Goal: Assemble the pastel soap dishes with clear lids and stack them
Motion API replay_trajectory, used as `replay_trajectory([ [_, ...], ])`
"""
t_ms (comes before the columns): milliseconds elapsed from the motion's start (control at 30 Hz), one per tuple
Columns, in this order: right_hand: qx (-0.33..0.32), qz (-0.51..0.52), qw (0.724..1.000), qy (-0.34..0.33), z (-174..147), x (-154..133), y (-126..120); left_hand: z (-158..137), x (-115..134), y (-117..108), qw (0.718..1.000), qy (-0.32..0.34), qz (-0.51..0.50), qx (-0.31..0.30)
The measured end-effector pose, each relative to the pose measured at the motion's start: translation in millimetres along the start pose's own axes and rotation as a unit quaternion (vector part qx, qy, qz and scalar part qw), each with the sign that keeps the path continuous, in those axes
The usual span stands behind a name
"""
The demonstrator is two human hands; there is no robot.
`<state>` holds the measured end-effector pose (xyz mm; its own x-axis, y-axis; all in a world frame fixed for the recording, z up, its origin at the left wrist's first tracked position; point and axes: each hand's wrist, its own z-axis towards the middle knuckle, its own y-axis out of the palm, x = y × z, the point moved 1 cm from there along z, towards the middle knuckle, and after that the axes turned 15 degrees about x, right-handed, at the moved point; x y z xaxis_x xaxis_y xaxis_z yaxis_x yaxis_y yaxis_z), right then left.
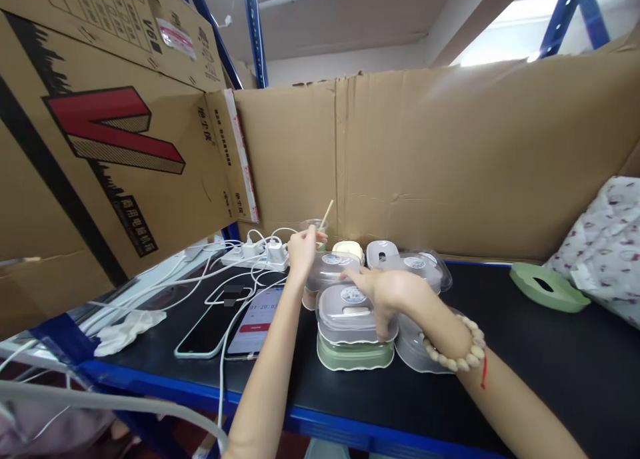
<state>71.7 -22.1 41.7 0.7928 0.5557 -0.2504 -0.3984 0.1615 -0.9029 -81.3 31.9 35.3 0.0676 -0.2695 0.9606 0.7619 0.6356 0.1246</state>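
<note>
Fingers of the right hand lie spread on a clear lid over a green box on the table. Left hand pinches a thin stick by a cup. Lid looks light, stiff and slippery; hold its edges.

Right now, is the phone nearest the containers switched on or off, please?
On: the right phone shows a lit screen with timer digits and a red button.

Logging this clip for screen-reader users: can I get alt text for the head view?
A person's right hand rests on a clear-lidded green plastic box on a black worktable, while the left hand holds a thin wooden stick over a small clear cup. Two phones lie left, cardboard walls behind.
</note>
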Motion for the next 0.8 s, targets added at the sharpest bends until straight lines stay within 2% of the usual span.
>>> replay_trajectory([
  [100, -0.1, -0.09, 0.99, 0.034, 1.3, -7.7, 1.9, -3.5, 2.7, -0.3, 0.998, 0.053, 0.038, -0.002],
  [300, -0.108, -0.062, 0.992, 0.027, -1.2, -21.0, -21.3, -10.9, 8.6, 0.0, 0.993, 0.094, 0.071, -0.011],
  [533, -0.156, -0.083, 0.982, 0.069, -5.9, -27.9, -38.3, -16.6, 3.0, 6.5, 0.977, 0.15, 0.148, -0.036],
  [667, -0.195, -0.107, 0.973, 0.067, -4.3, -29.4, -45.8, -20.7, -0.2, 9.9, 0.951, 0.179, 0.236, -0.086],
  [800, -0.255, -0.162, 0.95, 0.085, -4.3, -28.5, -53.5, -23.2, 2.1, 9.6, 0.906, 0.187, 0.362, -0.115],
])
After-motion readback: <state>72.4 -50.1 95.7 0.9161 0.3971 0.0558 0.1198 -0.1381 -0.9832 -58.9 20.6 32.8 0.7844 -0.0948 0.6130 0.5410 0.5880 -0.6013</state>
